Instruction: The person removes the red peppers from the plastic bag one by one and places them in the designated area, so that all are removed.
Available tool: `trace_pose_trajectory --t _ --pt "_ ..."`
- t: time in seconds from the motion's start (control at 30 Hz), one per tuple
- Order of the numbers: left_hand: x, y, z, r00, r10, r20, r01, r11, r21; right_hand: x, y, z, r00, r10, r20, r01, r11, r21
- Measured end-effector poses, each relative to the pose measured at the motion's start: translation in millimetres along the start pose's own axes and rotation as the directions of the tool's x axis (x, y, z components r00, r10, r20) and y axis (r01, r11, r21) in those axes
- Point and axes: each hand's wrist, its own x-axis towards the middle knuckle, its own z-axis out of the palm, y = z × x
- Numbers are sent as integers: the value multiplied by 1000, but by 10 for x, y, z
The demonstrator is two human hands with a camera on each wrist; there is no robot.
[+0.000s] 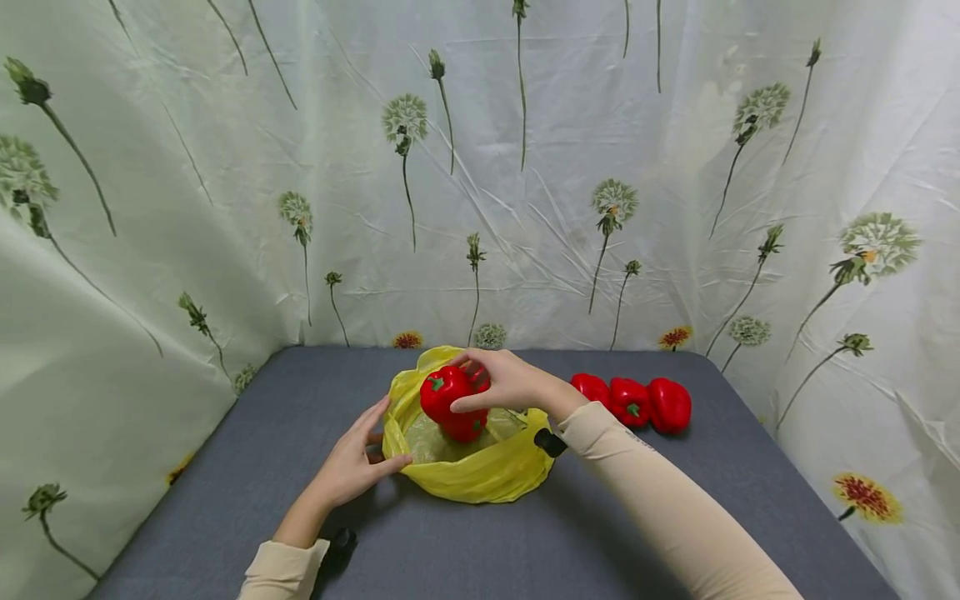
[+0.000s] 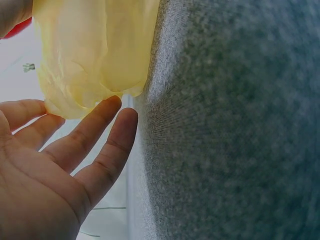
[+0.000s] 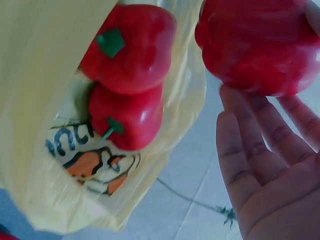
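The right hand (image 1: 512,382) pinched a glossy, blocky red bell pepper (image 1: 442,395), with the yellow plastic bag (image 1: 480,482) just below that hand. The left hand (image 1: 348,462), fingers spread, touched the bag's side.

Soft light paled the flowered curtain (image 1: 540,208) before me, whitest toward its upper right, and left soft-edged shadows on the table (image 1: 465,554) beside the yellow bag (image 1: 480,479), while small white glints sat on the bagged red peppers (image 3: 142,47) and the table's surface blurred in the left wrist view.
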Motion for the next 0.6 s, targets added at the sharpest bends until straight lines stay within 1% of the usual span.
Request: trace_pose_trajectory --t 0.1,0.23,0.37,0.6 --pt "1 2 2 1000 12 4 -12 1000 -3 -81 64 -61 999 21 -31 -20 999 32" --pt "2 -1 4 1000 8 2 -8 1000 -5 -190 145 -130 996 47 -71 -43 997 56" --pt "3 -7 8 1000 5 -4 -5 1000 10 -313 213 -196 992 66 -106 -54 992 113" --pt "-8 -3 2 1000 -11 -2 11 1000 22 -521 315 -296 974 125 -189 -95 982 162"
